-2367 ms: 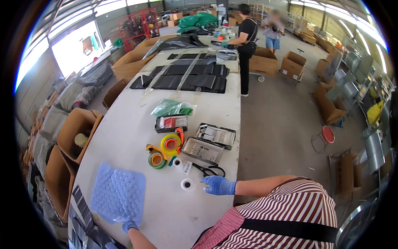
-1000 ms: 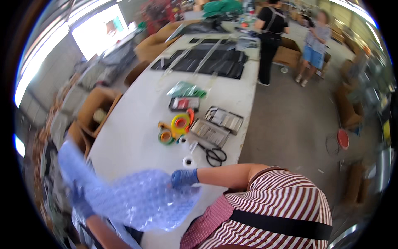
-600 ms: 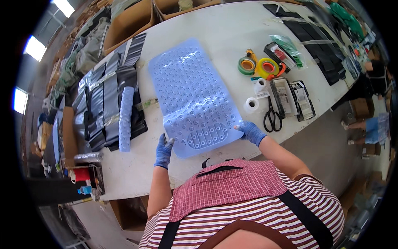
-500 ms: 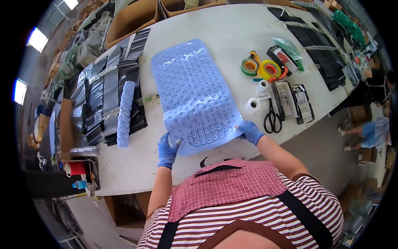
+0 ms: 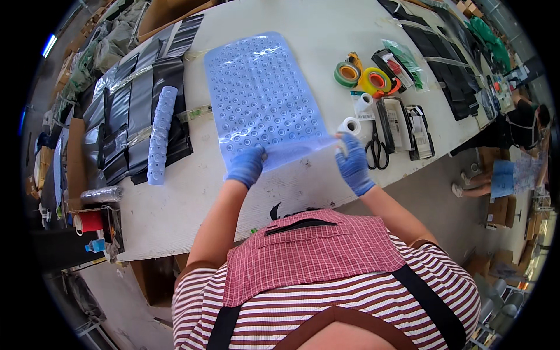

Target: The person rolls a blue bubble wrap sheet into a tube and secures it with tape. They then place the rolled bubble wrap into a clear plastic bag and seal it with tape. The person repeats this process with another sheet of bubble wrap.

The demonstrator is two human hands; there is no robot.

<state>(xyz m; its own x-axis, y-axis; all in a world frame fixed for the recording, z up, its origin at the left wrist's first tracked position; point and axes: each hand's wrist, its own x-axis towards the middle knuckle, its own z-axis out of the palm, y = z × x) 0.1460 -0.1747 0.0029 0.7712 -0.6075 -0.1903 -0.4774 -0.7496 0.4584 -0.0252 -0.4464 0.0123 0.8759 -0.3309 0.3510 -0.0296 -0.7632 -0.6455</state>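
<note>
Red cylindrical object (image 5: 88,221), at the left end of the white surface (image 5: 166,219). Clear plastic roll (image 5: 102,195), just above it. Black plastic sheeting (image 5: 138,108), flat, taped. Rolled light-blue sheet (image 5: 162,137), studded, lying on the sheeting. Blue bubbled mat (image 5: 262,87), one, spread lengthwise on the surface, its near end turned up. Left hand (image 5: 247,166), blue-gloved, pinching the mat's near left corner. Tape dispensers (image 5: 375,80), two, side by side, well apart from the mat. Small white rolls (image 5: 350,125), two. Right hand (image 5: 352,163), blue-gloved, thumb and fingers partly spread at the near right corner; cannot tell whether it grips. Black-handled scissors (image 5: 377,150), beside that hand. Open dark-edged box (image 5: 396,125), rectangular, just right of the scissors. Black strips (image 5: 446,61), far right, bound with clear tape.
</note>
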